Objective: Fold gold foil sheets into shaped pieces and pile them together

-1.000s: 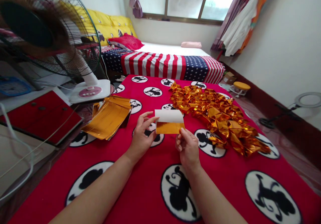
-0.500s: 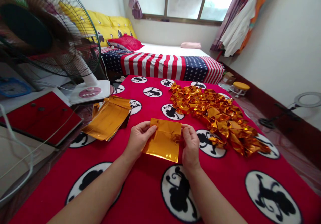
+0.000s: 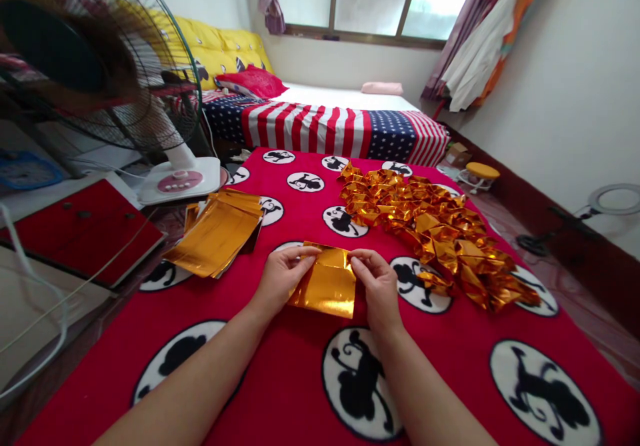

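Observation:
I hold a folded gold foil sheet (image 3: 326, 287) just above a red blanket (image 3: 280, 366) printed with black-and-white round figures. My left hand (image 3: 280, 279) pinches the sheet's upper left edge. My right hand (image 3: 379, 289) pinches its upper right edge, fingers pressed on the fold. A stack of flat gold foil sheets (image 3: 217, 233) lies to the left of my hands. A long pile of folded gold foil pieces (image 3: 430, 229) stretches along the right side.
A standing fan (image 3: 90, 59) with a white base (image 3: 180, 181) is at the left, beside a red board (image 3: 75, 229). A bed with a stars-and-stripes cover (image 3: 325, 129) lies beyond the blanket. A small yellow stool (image 3: 480, 173) stands on the floor at the right.
The sheet showed its white back a second ago, then was turned gold side up. Both hands have since moved closer together at its top edge, and the sheet looks smaller.

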`<state>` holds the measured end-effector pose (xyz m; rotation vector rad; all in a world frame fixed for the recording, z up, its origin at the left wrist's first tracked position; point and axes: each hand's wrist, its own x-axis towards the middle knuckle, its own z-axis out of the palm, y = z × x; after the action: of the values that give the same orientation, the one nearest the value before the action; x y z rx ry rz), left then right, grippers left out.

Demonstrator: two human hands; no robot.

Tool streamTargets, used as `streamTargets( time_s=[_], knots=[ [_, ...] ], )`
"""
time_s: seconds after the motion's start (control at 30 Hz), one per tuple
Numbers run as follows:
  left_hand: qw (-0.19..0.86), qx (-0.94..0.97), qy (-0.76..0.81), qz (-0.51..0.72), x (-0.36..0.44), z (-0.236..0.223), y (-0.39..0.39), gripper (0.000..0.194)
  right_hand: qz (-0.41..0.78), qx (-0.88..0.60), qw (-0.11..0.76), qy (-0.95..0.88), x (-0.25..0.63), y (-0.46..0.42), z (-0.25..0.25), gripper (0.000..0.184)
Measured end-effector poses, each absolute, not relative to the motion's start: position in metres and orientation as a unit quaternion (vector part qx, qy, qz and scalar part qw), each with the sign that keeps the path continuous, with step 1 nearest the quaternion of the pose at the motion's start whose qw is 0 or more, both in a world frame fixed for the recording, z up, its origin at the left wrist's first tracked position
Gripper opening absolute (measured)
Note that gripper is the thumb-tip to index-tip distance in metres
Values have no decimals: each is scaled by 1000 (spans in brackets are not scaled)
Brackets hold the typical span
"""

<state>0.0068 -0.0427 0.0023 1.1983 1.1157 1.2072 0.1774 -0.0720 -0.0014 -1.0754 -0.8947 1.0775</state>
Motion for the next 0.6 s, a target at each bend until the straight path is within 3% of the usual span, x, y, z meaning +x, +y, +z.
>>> streamTargets(
  time_s=[0.27,0.6],
  knots=[
    [504,559,428,500,1,-2,-39,42,495,-481,578,-437,181,-70,-6,30],
    [457,590,446,494,1,-3,-38,27,467,-480,588,-453,181,-68,-8,19]
  ],
)
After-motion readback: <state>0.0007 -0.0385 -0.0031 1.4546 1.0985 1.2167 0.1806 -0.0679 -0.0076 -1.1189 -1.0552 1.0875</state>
